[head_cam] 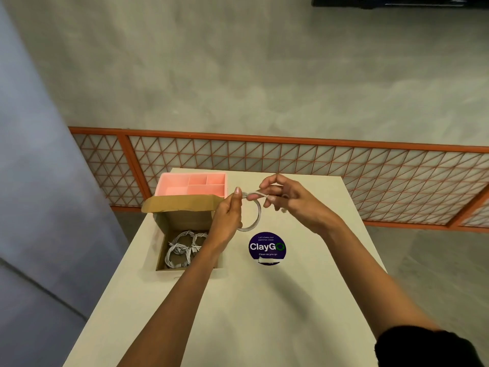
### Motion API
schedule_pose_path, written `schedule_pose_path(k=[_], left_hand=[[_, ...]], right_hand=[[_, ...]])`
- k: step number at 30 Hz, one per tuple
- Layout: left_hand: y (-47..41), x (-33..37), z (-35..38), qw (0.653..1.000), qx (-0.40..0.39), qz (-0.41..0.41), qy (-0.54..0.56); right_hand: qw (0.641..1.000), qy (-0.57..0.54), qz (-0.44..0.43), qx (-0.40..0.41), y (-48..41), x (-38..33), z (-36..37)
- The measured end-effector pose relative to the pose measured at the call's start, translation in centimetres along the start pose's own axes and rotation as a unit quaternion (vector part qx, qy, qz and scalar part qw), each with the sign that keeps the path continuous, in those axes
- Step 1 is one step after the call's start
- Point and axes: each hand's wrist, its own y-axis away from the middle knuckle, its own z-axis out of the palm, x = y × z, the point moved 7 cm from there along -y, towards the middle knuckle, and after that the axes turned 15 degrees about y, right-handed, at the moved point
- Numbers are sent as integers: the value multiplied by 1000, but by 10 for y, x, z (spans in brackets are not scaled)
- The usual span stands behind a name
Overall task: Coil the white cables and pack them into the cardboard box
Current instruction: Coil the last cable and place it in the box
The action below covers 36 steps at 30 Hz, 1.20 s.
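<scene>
A: Any writing?
B: Only on the round sticker [267, 247], mid-table [251, 313]: "ClayGo", then "Clean as you go". Top line tiny, perhaps "Let's keep our pantries clean". Near edge torn or covered.
A: Hands?
B: Gripping the cable [258, 210] loop with the left hand [227, 215], just right of the box [182, 217]; pinching its loose end with the right hand [293, 205].
A: Hidden?
B: Box's right side, behind the left forearm [201, 260]. Coils [180, 250] inside. Tray [174, 185] beyond.
</scene>
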Motion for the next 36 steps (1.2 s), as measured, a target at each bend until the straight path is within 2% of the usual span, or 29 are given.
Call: schedule_pose_path(k=[6, 10, 13, 16, 19, 22, 26, 31, 36], left_hand=[[-3, 5, 7, 992, -56, -51, 103], [-1, 2, 13, 965, -153, -122, 173], [3, 6, 11, 951, -199, -152, 183], [1, 8, 7, 955, -186, -151, 174], [1, 5, 6, 955, -132, -152, 218], [-1, 6, 4, 977, -83, -110, 162], [-1, 9, 2, 997, -66, -18, 23], [-1, 13, 8, 992, -91, 57, -61], [-1, 19, 9, 983, -56, 111, -136]], right_hand=[[979, -201, 17, 25, -2, 14, -7], [970, -236, 39, 37, -1, 21, -10], [967, -248, 52, 33, 1, 24, -9], [964, -258, 58, 29, 1, 23, -6], [958, -277, 60, 32, -2, 21, -6], [955, -289, 59, 29, -3, 20, -6], [944, -318, 82, 33, -3, 27, -6], [932, -344, 111, 28, -1, 36, -3], [902, -406, 143, 42, 0, 40, -2]])
